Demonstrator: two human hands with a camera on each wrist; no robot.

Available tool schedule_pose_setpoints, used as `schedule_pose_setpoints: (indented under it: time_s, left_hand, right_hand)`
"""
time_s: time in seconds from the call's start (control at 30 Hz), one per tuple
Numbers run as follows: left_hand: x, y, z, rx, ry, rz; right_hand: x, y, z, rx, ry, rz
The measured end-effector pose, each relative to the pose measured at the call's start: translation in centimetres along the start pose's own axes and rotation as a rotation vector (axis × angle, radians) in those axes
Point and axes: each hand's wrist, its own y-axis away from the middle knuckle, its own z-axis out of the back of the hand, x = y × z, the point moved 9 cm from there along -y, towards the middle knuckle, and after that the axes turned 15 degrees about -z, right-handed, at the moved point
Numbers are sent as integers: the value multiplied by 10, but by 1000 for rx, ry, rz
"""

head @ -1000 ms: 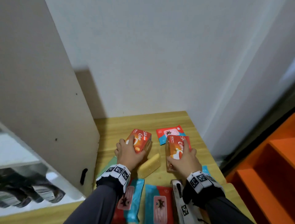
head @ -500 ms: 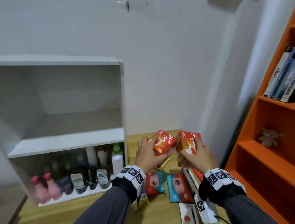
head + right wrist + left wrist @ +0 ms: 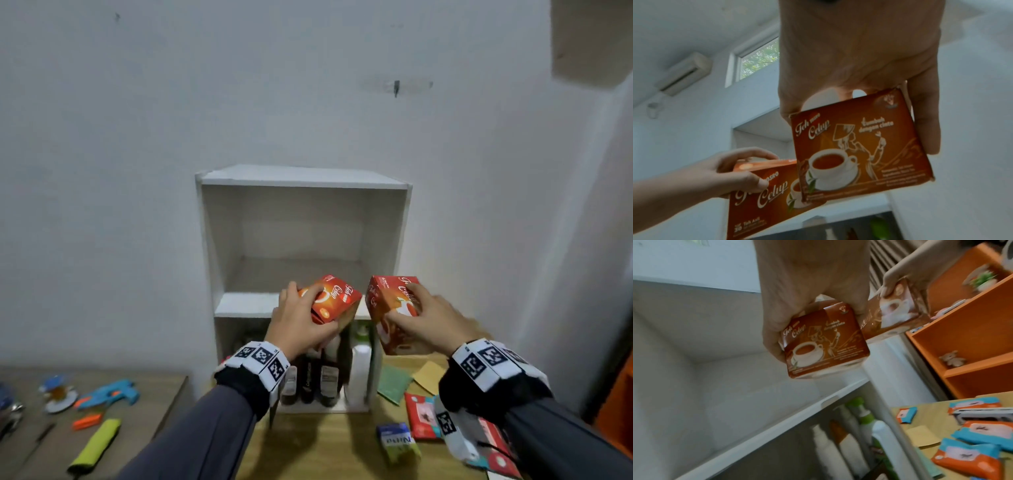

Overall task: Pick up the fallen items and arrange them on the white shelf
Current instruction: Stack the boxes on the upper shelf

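Two orange tea boxes are held up in front of the white shelf (image 3: 246,305), level with its middle board. My left hand (image 3: 308,310) grips one tea box (image 3: 337,299), tilted, seen from below in the left wrist view (image 3: 824,344). My right hand (image 3: 407,305) grips the other tea box (image 3: 383,301), just to the right, with its printed face showing in the right wrist view (image 3: 859,146). The boxes sit close together, nearly touching. The shelf's upper compartment (image 3: 301,270) holds nothing.
Several bottles (image 3: 325,377) fill the shelf's lower compartment. On the wooden table (image 3: 325,445) lie wet-wipe packs (image 3: 423,414), a green packet (image 3: 394,383), a yellow packet (image 3: 430,377) and a small box (image 3: 399,445). Toys (image 3: 109,397) lie at the left. An orange bookcase (image 3: 972,337) stands at the right.
Both hands have lifted their tea boxes off the table and carried them up and left to the front of the shelf. The head view has swung to face the shelf.
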Motion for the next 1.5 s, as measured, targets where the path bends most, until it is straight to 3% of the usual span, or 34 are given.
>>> schedule_pose_setpoints:
  time_s: [0.23,0.47,0.57,0.7,0.83,1.07,1.2,1.37,1.5]
  left_hand:
    - [96,8,24,-94,-115,306]
    - [135,-19,28,-104,-331,404]
    - [135,-25,34,-161,-377,296]
    - [123,-14,34,-147,-331,-35]
    - [135,-6,35,-161,-390,-118]
    - [168,-24,34,-308,-360,75]
    - [176,-26,36,-361,-379,86]
    - [190,-11,36,-458,-250,217]
    - [191,9,14,-563,-44,347]
  right_hand:
    - [93,-34,-35,116,-26,163]
    - [128,-73,-67,202,-38,204]
    - [142,-88,-72,256,-84,191]
    - [172,-108,-69,244,-182,169]
    - [214,-111,-77,271,-207,219]
    - [256,-110,-105,303,-64,264]
    - [273,-104,-121,345,-57,298]
    - [286,-103,-132,376,-197,347]
    - [291,-97,-140,483,-399,369]
